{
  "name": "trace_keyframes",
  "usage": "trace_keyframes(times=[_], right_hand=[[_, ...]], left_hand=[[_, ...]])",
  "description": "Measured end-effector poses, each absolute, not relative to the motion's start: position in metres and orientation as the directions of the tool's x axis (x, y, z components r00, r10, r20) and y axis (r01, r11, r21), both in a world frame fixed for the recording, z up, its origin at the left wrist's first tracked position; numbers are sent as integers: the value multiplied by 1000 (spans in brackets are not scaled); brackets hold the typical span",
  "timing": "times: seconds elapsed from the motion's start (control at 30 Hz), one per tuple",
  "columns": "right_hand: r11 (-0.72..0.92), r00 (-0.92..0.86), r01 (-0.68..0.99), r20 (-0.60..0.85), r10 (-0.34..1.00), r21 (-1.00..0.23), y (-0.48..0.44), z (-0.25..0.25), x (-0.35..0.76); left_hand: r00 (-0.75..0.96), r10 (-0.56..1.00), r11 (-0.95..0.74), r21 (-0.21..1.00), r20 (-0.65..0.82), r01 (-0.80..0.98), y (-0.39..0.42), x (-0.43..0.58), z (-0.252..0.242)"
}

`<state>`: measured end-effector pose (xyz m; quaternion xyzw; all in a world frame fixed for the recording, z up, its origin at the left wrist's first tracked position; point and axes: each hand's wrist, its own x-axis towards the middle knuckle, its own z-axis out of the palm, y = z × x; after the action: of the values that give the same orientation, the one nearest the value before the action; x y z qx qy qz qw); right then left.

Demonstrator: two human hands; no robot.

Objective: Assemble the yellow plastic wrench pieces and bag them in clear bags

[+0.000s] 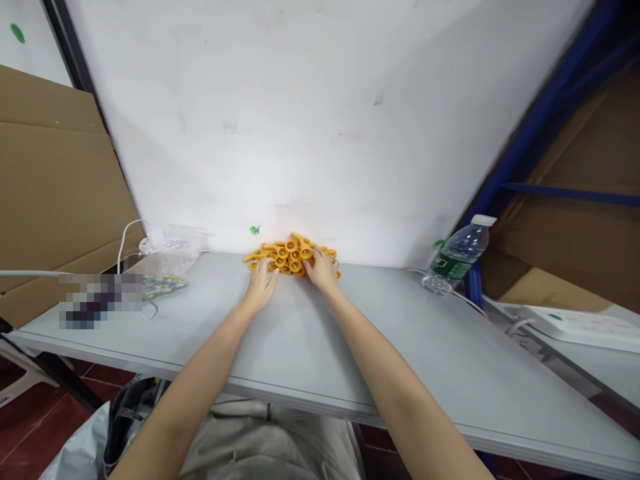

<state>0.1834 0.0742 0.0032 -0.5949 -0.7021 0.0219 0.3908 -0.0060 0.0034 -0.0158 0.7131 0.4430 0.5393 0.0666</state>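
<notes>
A pile of orange-yellow trumpet-shaped pieces [295, 255], each with a flared round cup and a narrow stem, lies at the back of the table against the white wall. Many cups face me. My left hand [261, 280] rests at the pile's left side, thumb apart from the fingers, touching the nearest pieces. On the right side lies my right hand [323, 268], its fingers spread over the pieces and its thumb toward the middle of the pile. Some pieces are hidden behind the fingers, and neither hand visibly lifts one.
On the right of the grey table [400, 347] a clear water bottle [460, 257] leans back. Plastic bags [173, 253] and a white cable lie at the left, beside cardboard [55, 173]. A power strip [580, 325] sits on a surface at far right, near a blue frame [530, 127].
</notes>
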Motion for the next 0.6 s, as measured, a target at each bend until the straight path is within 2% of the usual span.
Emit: trace_keyframes(times=[0.1, 0.23, 0.3, 0.37, 0.43, 0.5, 0.57, 0.6], right_hand=[[252, -26, 877, 485, 874, -408, 74, -3, 186], [258, -32, 875, 482, 875, -410, 70, -8, 200], [267, -37, 866, 478, 878, -422, 67, -11, 211], [257, -20, 856, 469, 883, -448, 64, -15, 222], [227, 31, 842, 463, 886, -490, 62, -20, 232], [188, 91, 823, 450, 888, -537, 62, -24, 238], [155, 134, 803, 427, 894, -576, 63, -27, 242], [144, 144, 795, 415, 898, -589, 64, -28, 242]], left_hand=[[27, 700, -604, 571, 713, 556, 2, -5, -15], [2, 688, -602, 570, 725, 559, 3, -4, -17], [-66, 698, -567, 606, 713, 558, 8, -7, -20], [-197, 723, -491, 693, 662, 529, 17, -13, -24], [-379, 758, -359, 824, 531, 438, 29, -22, -27], [-522, 798, -160, 941, 301, 298, 42, -31, -27], [-516, 853, 42, 974, 82, 224, 54, -38, -24], [-501, 864, 76, 973, 45, 218, 59, -41, -22]])
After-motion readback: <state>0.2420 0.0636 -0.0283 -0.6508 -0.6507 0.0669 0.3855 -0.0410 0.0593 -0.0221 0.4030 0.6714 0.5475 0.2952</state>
